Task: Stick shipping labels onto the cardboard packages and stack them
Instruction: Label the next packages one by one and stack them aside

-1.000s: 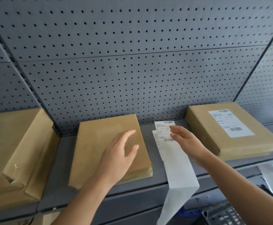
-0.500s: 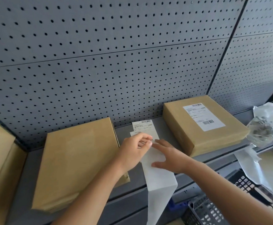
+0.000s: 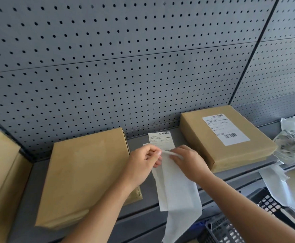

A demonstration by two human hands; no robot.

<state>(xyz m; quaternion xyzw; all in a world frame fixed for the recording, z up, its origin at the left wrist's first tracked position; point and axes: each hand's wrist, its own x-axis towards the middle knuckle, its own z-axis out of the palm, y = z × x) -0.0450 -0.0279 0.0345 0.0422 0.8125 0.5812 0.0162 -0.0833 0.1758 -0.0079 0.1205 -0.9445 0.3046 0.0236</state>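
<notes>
While the label strip (image 3: 176, 186) runs front-to-back, left fingers (image 3: 152, 150) pinch it and right fingers (image 3: 184, 151) press it.

Your left hand (image 3: 143, 163) pinches the white paper label strip (image 3: 177, 186) with curled fingers; your right hand (image 3: 189, 163) presses it flat.
</notes>
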